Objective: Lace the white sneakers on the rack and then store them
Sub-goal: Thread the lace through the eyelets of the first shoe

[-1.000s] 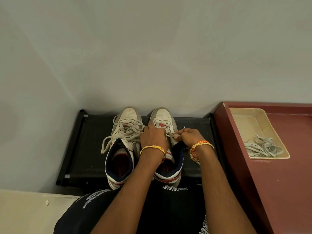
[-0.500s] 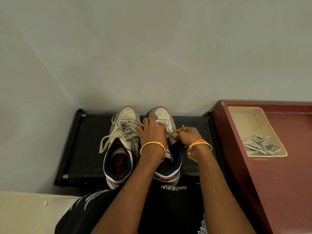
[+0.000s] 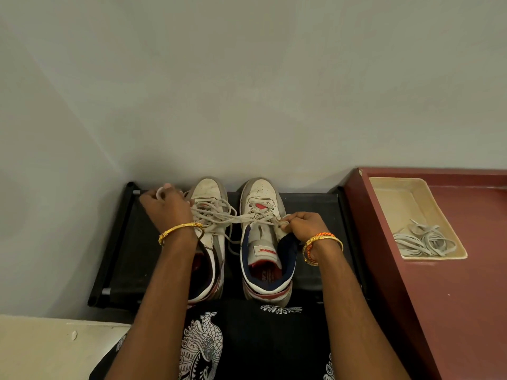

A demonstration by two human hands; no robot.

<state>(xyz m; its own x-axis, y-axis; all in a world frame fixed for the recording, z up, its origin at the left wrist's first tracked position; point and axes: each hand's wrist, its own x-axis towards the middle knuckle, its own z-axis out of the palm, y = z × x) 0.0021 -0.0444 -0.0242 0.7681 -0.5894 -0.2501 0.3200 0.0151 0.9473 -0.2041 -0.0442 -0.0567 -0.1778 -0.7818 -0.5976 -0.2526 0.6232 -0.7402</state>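
Two white sneakers stand side by side on the black rack (image 3: 131, 242), toes toward its back edge. The right sneaker (image 3: 264, 242) sits near the rack's middle; the left sneaker (image 3: 210, 223) stands just beside it, toward the left edge.

The right hand (image 3: 304, 224) pinches the upper eyelet flap of the right sneaker, fingers curled. The left hand (image 3: 166, 209) is closed around the lace (image 3: 241, 218) and holds it out over the rack's back-left corner, so the lace runs taut from the right sneaker across the top of the left sneaker.

Risks, as judged from this position:
- The taut lace crosses the loose laces of the left sneaker and may snag or tangle with them.
- A hard sideways pull may drag the right sneaker toward the left one if the right hand loosens.
- Uneven pulling may leave one lace end too short to tie.

Spare laces (image 3: 424, 241) lie in a beige tray (image 3: 395, 193) on the red surface (image 3: 466, 297) beyond the rack's right edge.
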